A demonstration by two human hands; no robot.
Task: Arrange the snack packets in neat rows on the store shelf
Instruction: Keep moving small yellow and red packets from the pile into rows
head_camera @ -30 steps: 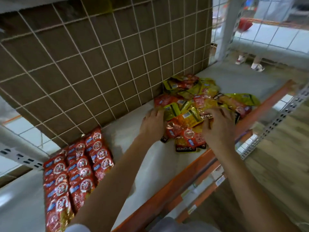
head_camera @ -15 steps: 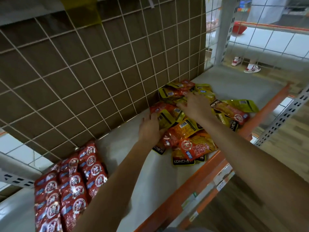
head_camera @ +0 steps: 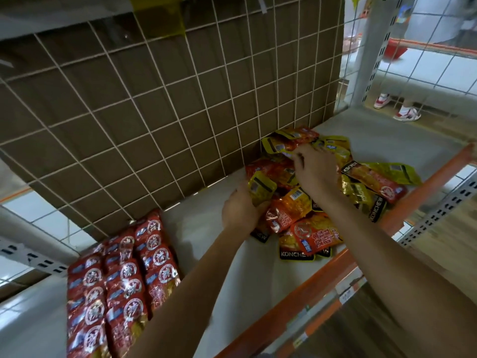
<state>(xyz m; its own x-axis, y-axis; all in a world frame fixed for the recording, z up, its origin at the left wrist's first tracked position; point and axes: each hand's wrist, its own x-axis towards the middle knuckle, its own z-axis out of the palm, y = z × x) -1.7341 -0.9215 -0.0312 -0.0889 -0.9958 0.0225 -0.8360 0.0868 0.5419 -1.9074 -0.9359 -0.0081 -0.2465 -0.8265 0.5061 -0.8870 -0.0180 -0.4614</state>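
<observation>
both forearms run out of the bottom edge of the view, so nothing above the elbows shows. the right hand (head_camera: 315,168) lies palm-down on the far part of a loose heap of snack packets (head_camera: 307,213); its fingers are curled at the edge of a yellow-and-red packet (head_camera: 285,143) against the back grid, but the palm covers the contact and whether it pinches that packet cannot be told. the left hand (head_camera: 241,210) sits at the near-left side of the heap, its fingers bent around a yellow packet (head_camera: 261,186) that stands up tilted; the fingertips are hidden behind it. packets under both hands and the right forearm are covered, and the print on most of them is too blurred to read apart from "konchew" on a few black bands.

the grey shelf (head_camera: 219,257) holds two groups: the jumbled heap of yellow, orange and red packets at the right, reaching from the wire grid back panel (head_camera: 154,112) to the orange front rail (head_camera: 317,280), and well apart at the left, red packets in rows (head_camera: 121,282), overlapping flat, cut off by the lower edge. brown cardboard (head_camera: 103,94) shows behind the grid. beyond the shelf's right end, a person's feet in red-and-white shoes (head_camera: 406,115) show through the mesh.
</observation>
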